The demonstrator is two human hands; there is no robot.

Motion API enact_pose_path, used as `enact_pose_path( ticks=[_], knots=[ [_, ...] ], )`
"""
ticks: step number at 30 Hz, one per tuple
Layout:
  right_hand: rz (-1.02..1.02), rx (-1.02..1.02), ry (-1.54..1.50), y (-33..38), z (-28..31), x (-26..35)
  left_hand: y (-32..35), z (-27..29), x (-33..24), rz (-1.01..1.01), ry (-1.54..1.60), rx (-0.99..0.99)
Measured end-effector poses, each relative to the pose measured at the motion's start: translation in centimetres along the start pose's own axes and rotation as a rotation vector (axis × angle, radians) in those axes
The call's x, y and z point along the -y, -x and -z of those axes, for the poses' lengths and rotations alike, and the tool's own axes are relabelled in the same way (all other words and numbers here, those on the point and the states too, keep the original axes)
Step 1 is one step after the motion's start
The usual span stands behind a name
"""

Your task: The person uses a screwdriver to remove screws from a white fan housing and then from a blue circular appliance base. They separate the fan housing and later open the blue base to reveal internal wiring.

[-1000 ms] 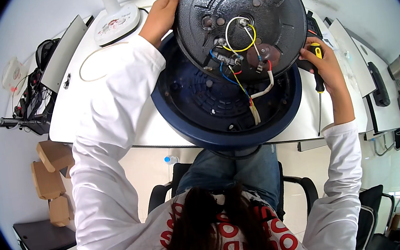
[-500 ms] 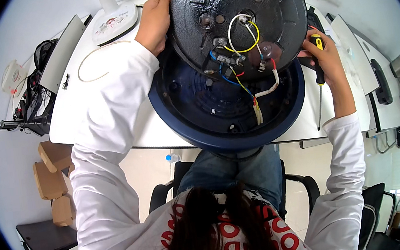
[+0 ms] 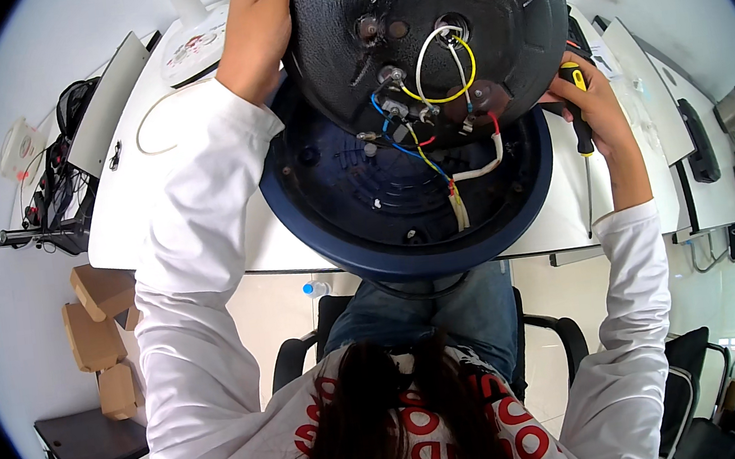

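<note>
Wiring first: yellow, white, blue and red wires (image 3: 437, 85) loop across the underside of the black round plate (image 3: 427, 32), which I see tilted up and raised over the dark blue round housing (image 3: 409, 197); a few of those wires run down from the plate into the housing, ending in a pale sleeved bundle near its lower inside wall. The housing sits at the near edge of the white table (image 3: 202, 212), overhanging it toward my lap, and the plate covers its far half. My left hand (image 3: 259, 29) is clamped on the plate's left rim, fingers curled over the edge and pressed to it. My right hand (image 3: 598, 103) is at the plate's right rim, closed around a screwdriver (image 3: 579, 115) with a black and yellow handle, its thin shaft pointing down across the table; I cannot tell whether the fingers also press the plate itself. Outward from there, a white round appliance part (image 3: 192, 45) lies on the table beyond my left hand, with a thin white cord (image 3: 148, 132) curling just beside my sleeve. Left of the table, cardboard boxes (image 3: 94, 338) are stacked on the floor, and a small bottle with a blue cap (image 3: 313, 288) stands under the table edge.
</note>
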State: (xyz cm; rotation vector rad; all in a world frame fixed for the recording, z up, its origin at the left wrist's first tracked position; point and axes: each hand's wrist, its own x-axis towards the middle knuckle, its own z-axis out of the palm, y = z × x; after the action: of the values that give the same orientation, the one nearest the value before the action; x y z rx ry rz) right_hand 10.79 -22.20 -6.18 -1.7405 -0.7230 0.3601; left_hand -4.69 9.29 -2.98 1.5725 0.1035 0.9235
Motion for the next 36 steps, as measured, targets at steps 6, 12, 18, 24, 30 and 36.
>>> enact_pose_path(
  ticks=[6, 12, 18, 24, 30, 36],
  knots=[
    [-0.028, -0.003, 0.010, 0.4, -0.2, -0.4, 0.0, -0.4, -4.0, -0.066, -0.235, 0.117],
    [-0.011, 0.028, 0.122, 0.7, -0.6, 0.2, 0.2, 0.4, -3.2, 0.073, -0.067, 0.174],
    [0.018, 0.103, 0.334, 0.4, -1.2, 0.0, 0.3, 3.2, 0.0, 0.220, -0.043, 0.157],
    [-0.038, 0.137, 0.335, 0.2, -1.5, -0.3, 2.3, 3.0, 0.4, 0.365, -0.007, 0.091],
    [-0.066, 0.059, 0.355, 1.6, -2.2, 0.6, 2.8, 3.6, 2.9, 0.495, 0.068, 0.062],
    [-0.051, -0.028, 0.087, 2.4, -1.1, 1.1, 3.2, 4.2, 3.0, 0.482, 0.089, 0.074]
  ],
)
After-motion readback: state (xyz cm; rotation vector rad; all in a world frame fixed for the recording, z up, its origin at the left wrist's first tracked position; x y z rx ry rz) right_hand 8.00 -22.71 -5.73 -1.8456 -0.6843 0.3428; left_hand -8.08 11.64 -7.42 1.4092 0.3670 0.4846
